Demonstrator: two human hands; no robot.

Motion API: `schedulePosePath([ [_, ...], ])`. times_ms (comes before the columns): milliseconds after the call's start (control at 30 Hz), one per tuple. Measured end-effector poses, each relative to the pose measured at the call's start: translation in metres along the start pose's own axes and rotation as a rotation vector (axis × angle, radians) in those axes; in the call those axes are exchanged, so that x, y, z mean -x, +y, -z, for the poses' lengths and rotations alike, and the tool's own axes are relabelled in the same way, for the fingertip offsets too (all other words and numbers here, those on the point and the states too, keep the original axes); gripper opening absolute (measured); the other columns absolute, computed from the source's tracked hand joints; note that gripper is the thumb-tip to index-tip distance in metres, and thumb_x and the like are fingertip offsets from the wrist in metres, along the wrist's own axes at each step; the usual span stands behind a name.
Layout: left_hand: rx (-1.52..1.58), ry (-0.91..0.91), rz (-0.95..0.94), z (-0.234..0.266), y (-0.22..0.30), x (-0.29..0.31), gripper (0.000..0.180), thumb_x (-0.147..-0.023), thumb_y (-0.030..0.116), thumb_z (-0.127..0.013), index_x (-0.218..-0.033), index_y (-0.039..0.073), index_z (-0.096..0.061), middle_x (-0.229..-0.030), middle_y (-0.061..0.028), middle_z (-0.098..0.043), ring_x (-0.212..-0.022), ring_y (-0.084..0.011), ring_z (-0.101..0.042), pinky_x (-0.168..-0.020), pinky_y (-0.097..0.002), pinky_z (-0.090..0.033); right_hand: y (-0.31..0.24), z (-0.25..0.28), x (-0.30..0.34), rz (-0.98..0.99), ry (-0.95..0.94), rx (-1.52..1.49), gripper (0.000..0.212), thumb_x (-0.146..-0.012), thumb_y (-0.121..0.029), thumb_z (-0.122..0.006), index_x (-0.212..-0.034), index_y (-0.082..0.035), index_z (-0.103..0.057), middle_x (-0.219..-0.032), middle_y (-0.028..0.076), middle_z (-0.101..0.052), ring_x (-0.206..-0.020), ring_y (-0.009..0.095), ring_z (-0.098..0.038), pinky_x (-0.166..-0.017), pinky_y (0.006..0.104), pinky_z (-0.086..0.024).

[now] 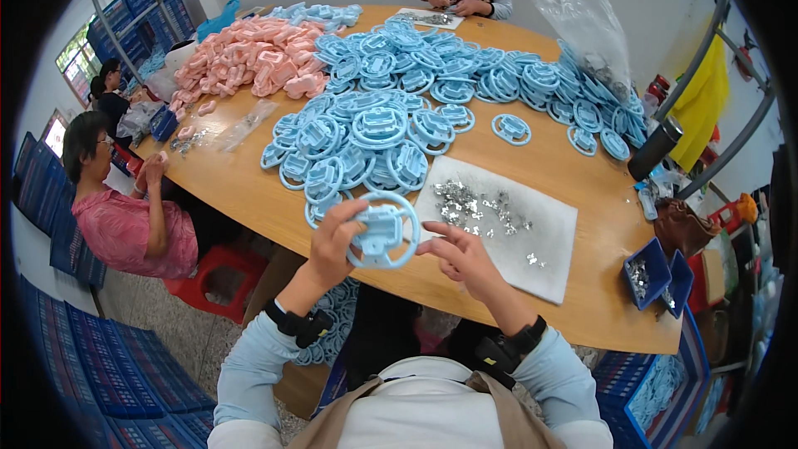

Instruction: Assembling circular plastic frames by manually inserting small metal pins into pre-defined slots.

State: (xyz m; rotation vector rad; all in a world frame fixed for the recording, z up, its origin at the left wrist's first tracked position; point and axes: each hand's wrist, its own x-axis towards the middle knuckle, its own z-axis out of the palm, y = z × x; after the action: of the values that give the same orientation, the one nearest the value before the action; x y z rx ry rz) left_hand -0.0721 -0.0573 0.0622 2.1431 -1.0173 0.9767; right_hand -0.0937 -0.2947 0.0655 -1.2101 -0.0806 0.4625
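My left hand [334, 241] grips a light blue plastic wheel-shaped part [378, 231], a ring with a raised block at its middle, held up over the table's near edge. Close to the ring's right side is my right hand [465, 262], its thumb and forefinger stretched toward it with a gap between them. I see nothing held in it. Beyond that hand lies a white foam board [544, 237] with small shiny metal pieces [470, 206] scattered on it. A large heap of similar blue wheel-shaped parts [378, 126] spreads just past my left hand.
Pink plastic parts [249, 58] are piled at the far left. A clear plastic bag [586, 21] and a black bottle [657, 148] stand at the right, with blue bins [647, 273] nearer. One person sits at the left on a red stool [218, 283]; another works across the table.
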Motion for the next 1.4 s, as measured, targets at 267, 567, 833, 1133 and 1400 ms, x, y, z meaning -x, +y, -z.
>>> schedulePosePath([
  [267,0.428,0.248,0.682,-0.039,0.030,0.028,0.037,-0.081,0.007,-0.058,-0.113,-0.002,-0.042,-0.117,-0.0168,-0.047,-0.102,-0.0259,-0.052,-0.083,-0.0341,-0.044,0.005,-0.003,0.002,0.014,-0.070,-0.094,0.031,-0.078,-0.014,-0.066,-0.106,-0.006,-0.055,-0.074,-0.005,-0.056,-0.046,0.000,-0.033,-0.039,0.0163,-0.021],
  [567,1.453,0.300,1.330,-0.063,0.061,0.046,0.046,-0.093,0.042,-0.037,-0.115,0.003,-0.048,-0.105,-0.0073,-0.057,-0.096,-0.0145,-0.055,-0.084,-0.0291,-0.043,0.027,0.000,0.006,-0.094,0.009,-0.070,0.032,-0.075,-0.010,-0.066,-0.104,-0.005,-0.054,-0.068,-0.004,-0.052,-0.043,0.001,-0.031,-0.038,0.0168,-0.021],
  [833,1.398,-0.504,1.258,-0.046,0.053,0.059,0.043,-0.080,0.026,-0.064,-0.112,0.000,-0.052,-0.101,-0.0055,-0.059,-0.089,-0.0122,-0.057,-0.075,-0.0255,-0.046,0.034,0.016,0.014,0.026,-0.267,0.519,0.039,-0.072,-0.010,-0.065,-0.108,0.001,-0.056,-0.086,0.004,-0.061,-0.075,0.007,-0.055,-0.066,0.0234,-0.046],
  [1133,1.610,0.041,1.454,-0.063,0.059,0.066,0.033,-0.086,0.017,-0.055,-0.114,0.002,-0.047,-0.097,-0.0065,-0.059,-0.086,-0.0158,-0.061,-0.074,-0.0303,-0.052,0.043,0.101,-0.009,0.370,0.536,1.183,0.013,-0.074,-0.014,-0.057,-0.081,-0.004,-0.062,-0.073,0.015,-0.055,-0.069,0.030,-0.055,-0.060,0.0388,-0.044],
  [1400,1.671,0.161,1.483,-0.078,0.068,0.045,0.034,-0.086,0.012,-0.054,-0.118,0.004,-0.043,-0.108,-0.0071,-0.054,-0.093,-0.0177,-0.058,-0.077,-0.0337,-0.053,0.048,0.089,-0.014,0.444,0.573,1.213,0.011,-0.074,-0.014,-0.058,-0.078,-0.004,-0.062,-0.074,0.011,-0.055,-0.066,0.029,-0.054,-0.058,0.0379,-0.044],
])
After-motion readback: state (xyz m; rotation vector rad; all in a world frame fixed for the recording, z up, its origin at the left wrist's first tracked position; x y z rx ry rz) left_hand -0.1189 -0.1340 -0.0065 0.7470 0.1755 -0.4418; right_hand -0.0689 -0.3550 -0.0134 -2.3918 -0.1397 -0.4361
